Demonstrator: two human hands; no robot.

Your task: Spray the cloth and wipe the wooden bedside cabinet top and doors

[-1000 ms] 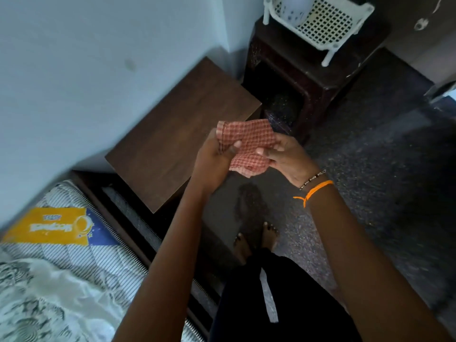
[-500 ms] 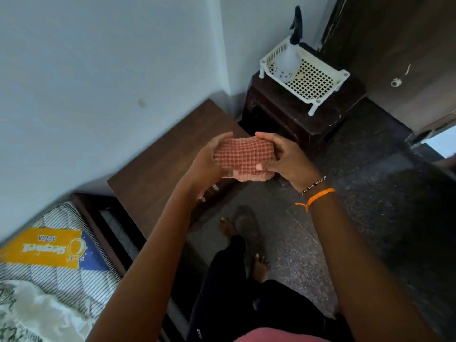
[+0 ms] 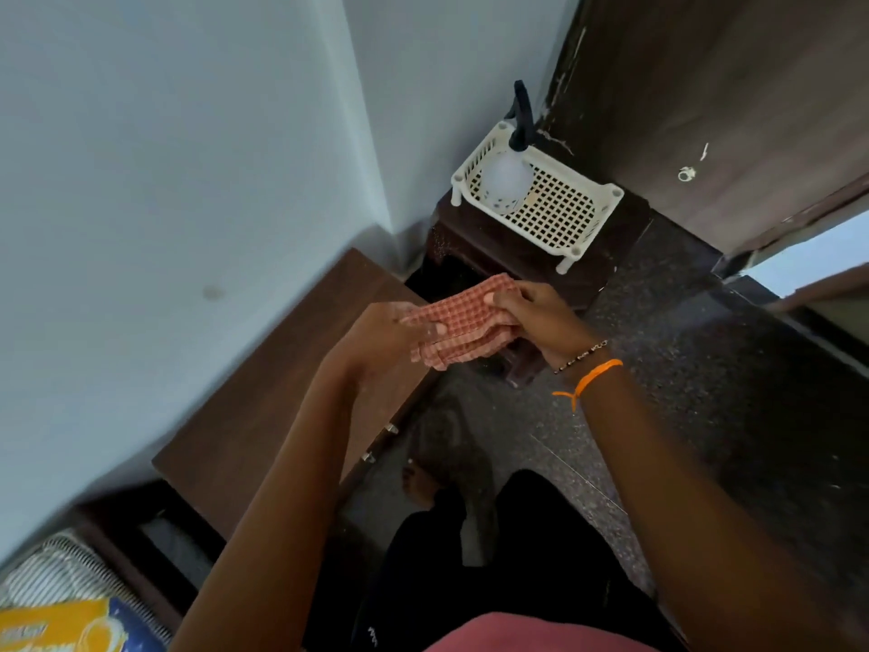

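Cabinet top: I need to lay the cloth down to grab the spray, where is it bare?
The wooden cabinet top is bare between the wall and its front edge. The white basket has open floor right of the spray bottle.

You can't read any text here. The mattress label [image 3: 61,625], at 7 o'clock by the frame's edge, is yellow and blue w/ white lettering, but it's cropped and too blurred to make out.
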